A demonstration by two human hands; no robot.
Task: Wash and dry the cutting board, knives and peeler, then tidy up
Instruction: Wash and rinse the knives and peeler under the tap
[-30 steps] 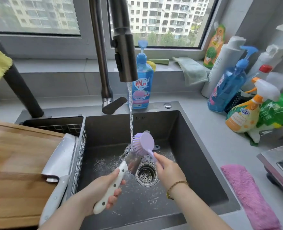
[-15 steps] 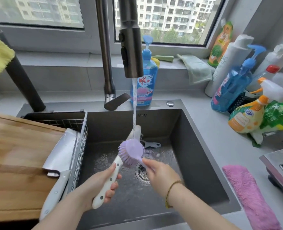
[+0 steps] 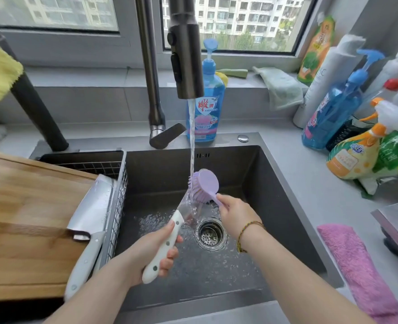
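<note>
Head camera looks forward and down, close over the sink (image 3: 286, 206) (single view).

We face a wide glass window w/ grey metal frame (image 3: 132, 43). Pale high-rise apt blocks (image 3: 251, 15) and green trees (image 3: 244, 39) show outside, daylight coming thru. Below it sits a grey tiled sill ledge (image 3: 76, 78), then a grey tile backsplash (image 3: 95, 106). A matte grey stone countertop (image 3: 310, 178) surrounds a dark square metal sink basin (image 3: 275, 195). A grey wall (image 3: 368, 15) closes the far corner.

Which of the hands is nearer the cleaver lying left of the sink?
Left. The left hand, gripping the white-handled knife, sits just right of the cleaver; the right hand, holding the purple brush, is farther off, past the drain.
</note>
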